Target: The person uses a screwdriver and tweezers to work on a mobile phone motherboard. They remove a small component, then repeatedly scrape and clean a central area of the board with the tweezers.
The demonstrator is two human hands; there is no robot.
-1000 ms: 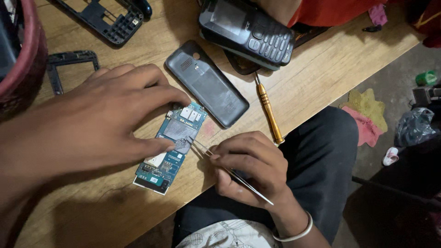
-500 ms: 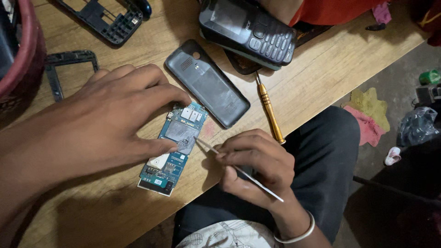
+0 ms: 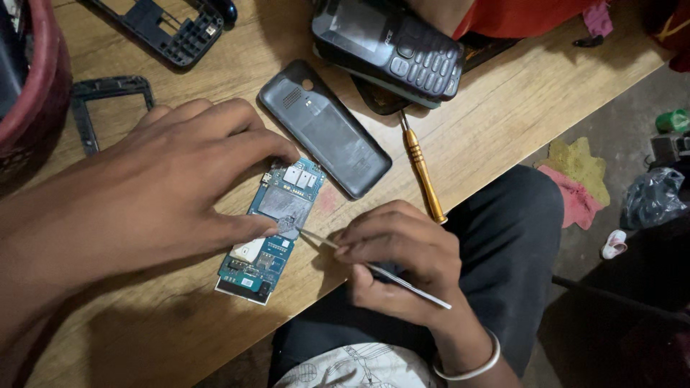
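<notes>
tweezers (image 3: 374, 269) probe circuit board (image 3: 269, 230) near table edge (image 3: 402, 237).

A circuit board (image 3: 272, 230) lies on the bench (image 3: 489, 122) between both hands, a back cover (image 3: 325, 128) just behind it, a screwdriver (image 3: 422, 172) to its right.

The scene is dim and warm, with the wooden table (image 3: 503, 115) as the brightest surface. Light falls from above and somewhat behind the camera, so the left hand (image 3: 165, 187) throws a soft, broad shadow onto the table toward its near edge. A weak sheen lies on the grey back cover (image 3: 325, 129) and on the thin tweezers (image 3: 374, 269). The floor to the right of the table sinks into murk and grain. The near forearm at the left of the table looks soft, slightly stretched.
</notes>
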